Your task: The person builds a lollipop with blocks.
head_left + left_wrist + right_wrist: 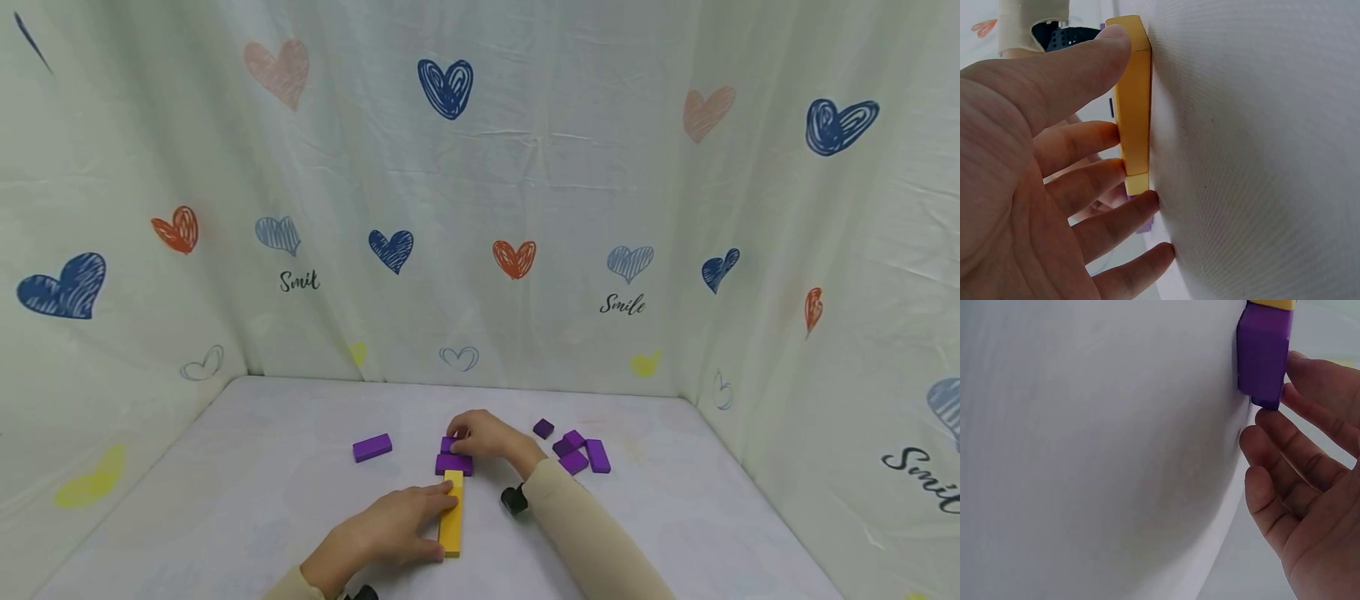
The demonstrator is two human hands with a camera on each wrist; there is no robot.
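A line of yellow blocks (452, 533) lies lengthwise on the table, its far end against a crosswise purple block (454, 465). My left hand (397, 525) rests along the left side of the yellow line; in the left wrist view its thumb presses near one end and its fingers stay fairly straight. Beyond the crosswise block sits a smaller purple block (447, 445). My right hand (483, 435) pinches this smaller block between thumb and fingertips. In the right wrist view, the fingers (1272, 450) curl beside the purple blocks (1265, 353), whose far side is hidden.
A loose purple block (372, 447) lies to the left. On the right are a small dark purple block (543, 428), an upright-looking purple block (597, 456) and a cluster of purple blocks (573, 462). A heart-printed curtain (480, 317) borders the white table (300, 417).
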